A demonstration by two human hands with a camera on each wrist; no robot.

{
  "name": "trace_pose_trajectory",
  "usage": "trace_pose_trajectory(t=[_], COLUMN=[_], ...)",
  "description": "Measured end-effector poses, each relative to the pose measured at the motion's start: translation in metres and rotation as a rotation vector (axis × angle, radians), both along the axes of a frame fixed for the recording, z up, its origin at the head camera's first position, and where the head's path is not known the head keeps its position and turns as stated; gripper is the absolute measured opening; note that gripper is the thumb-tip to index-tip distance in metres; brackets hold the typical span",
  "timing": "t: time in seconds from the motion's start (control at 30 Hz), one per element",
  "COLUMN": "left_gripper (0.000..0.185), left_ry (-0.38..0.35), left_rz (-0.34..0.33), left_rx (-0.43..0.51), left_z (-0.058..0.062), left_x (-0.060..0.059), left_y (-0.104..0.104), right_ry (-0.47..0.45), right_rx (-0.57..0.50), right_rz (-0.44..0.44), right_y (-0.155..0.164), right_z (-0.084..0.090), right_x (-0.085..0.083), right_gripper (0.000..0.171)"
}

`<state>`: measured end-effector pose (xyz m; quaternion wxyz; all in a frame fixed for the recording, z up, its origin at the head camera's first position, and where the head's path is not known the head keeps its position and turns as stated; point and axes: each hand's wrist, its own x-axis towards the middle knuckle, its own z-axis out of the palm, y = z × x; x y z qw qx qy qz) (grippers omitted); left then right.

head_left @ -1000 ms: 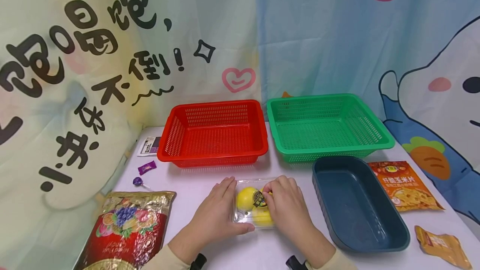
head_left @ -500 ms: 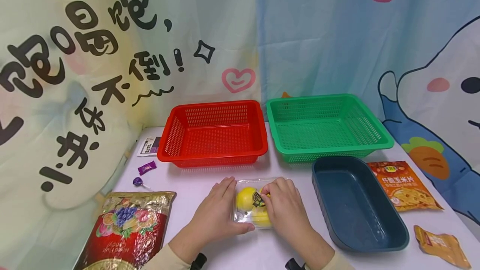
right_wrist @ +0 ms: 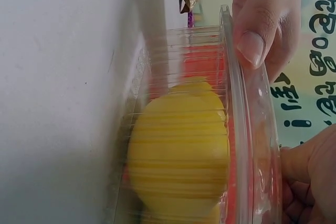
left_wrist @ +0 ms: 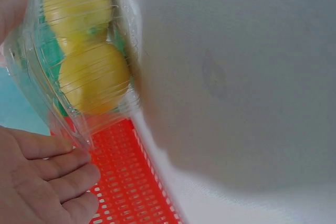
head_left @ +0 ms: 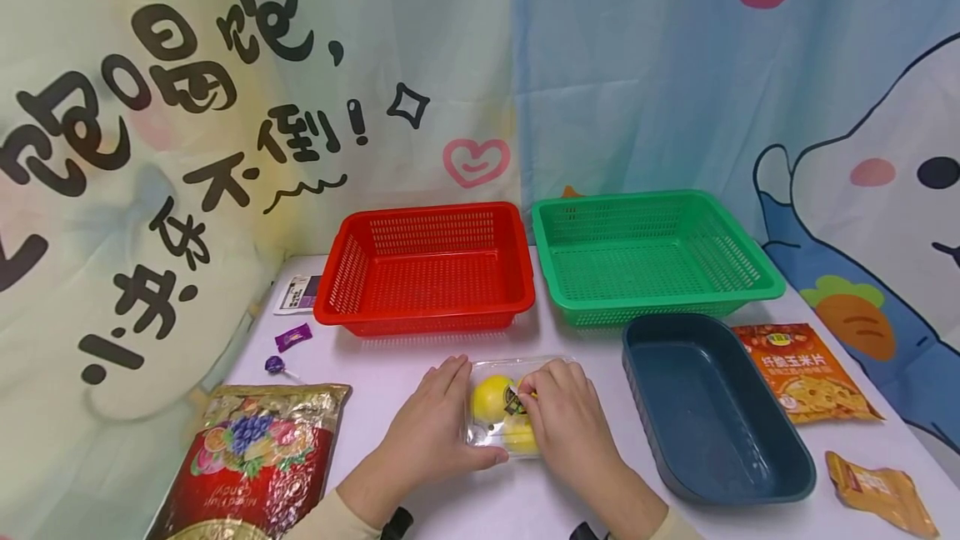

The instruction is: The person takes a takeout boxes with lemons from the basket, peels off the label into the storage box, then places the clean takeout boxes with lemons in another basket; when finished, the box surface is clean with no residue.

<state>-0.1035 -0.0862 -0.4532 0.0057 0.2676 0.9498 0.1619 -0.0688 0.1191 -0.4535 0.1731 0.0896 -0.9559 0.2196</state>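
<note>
From the head view I see a white table (head_left: 420, 361) against cartoon-printed curtains (head_left: 637, 65), with a red slotted plastic basket (head_left: 427, 269) and a green slotted plastic basket (head_left: 652, 252) at the back. A clear plastic clamshell box of yellow lemons (head_left: 495, 411) lies near the front edge; my left hand (head_left: 431, 432) cups its left side, my right hand (head_left: 566, 423) curls over its lid

In the left wrist view, straight fingers (left_wrist: 50, 169) lie beside the box (left_wrist: 84, 61)

In the right wrist view, a thumb (right_wrist: 260, 19) presses the lid rim (right_wrist: 236, 129)

Red basket (head_left: 427, 267) and green basket (head_left: 651, 255) side by side at table's far edge, dark blue tub (head_left: 712, 407) in front of green, orange snack packets (head_left: 802, 370) right, candy bag (head_left: 251, 461) and lollipop (head_left: 274, 365) left.
</note>
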Motion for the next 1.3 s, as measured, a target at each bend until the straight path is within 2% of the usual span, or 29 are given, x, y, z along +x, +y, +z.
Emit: trace_pose_trajectory(t=[0.33,0.8,1.17,1.3], left_gripper=[0.12,0.12,0.121,0.122], left_ry=[0.042,0.043,0.018,0.017], left_rz=[-0.012,-0.009,-0.009,-0.01], left_rx=[0.014,0.014,0.012,0.008], left_z=[-0.002,-0.002,-0.001,-0.002], left_x=[-0.002,-0.002,-0.001,-0.001], left_y=[0.0,0.0,-0.001,-0.001], right_ry=[0.047,0.066,0.009,0.017], right_rx=[-0.006,-0.026,-0.042,-0.056], right_rz=[0.031,0.042,0.035,0.041], right_y=[-0.001,-0.003,-0.004,-0.004], right_z=[0.001,0.004,0.01,0.01], right_x=[0.004,0.007,0.011,0.012], right_gripper=[0.019,0.021,0.019,0.02])
